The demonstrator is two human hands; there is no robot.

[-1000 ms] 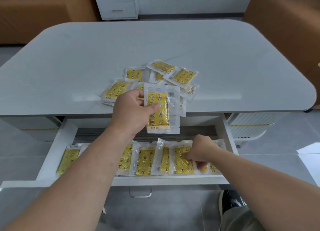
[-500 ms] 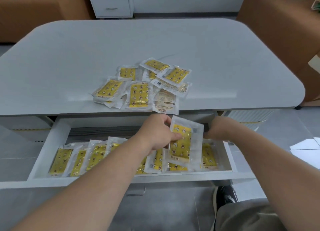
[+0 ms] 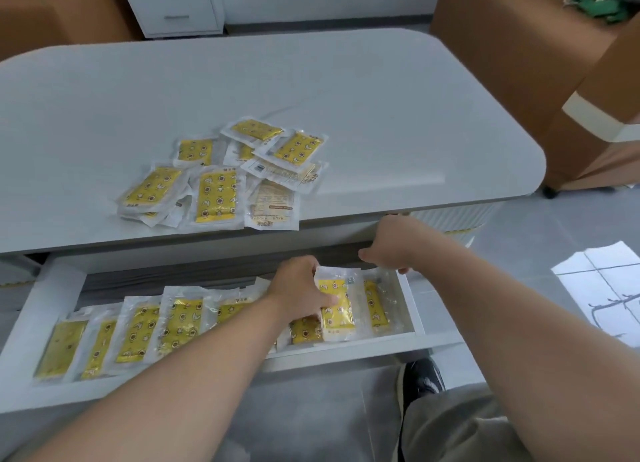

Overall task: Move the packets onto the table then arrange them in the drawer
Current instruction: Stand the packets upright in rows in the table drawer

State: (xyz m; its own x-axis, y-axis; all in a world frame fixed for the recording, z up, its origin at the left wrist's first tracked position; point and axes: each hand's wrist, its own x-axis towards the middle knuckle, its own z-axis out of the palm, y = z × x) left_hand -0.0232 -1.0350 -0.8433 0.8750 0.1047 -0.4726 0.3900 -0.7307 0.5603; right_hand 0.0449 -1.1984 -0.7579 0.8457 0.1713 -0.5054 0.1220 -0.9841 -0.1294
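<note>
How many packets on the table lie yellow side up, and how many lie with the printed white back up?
Yellow-side-up packets: 6
White-back-up packets: 2
Total: 8 clearly countable; others lie mostly hidden beneath them.

A white cabinet, a brown box and a black shoe are on the floor.

Khaki trousers, black shoe.

view: one, worn on the head | aim: directed forward and down | range: held close above table and open drawer
</note>
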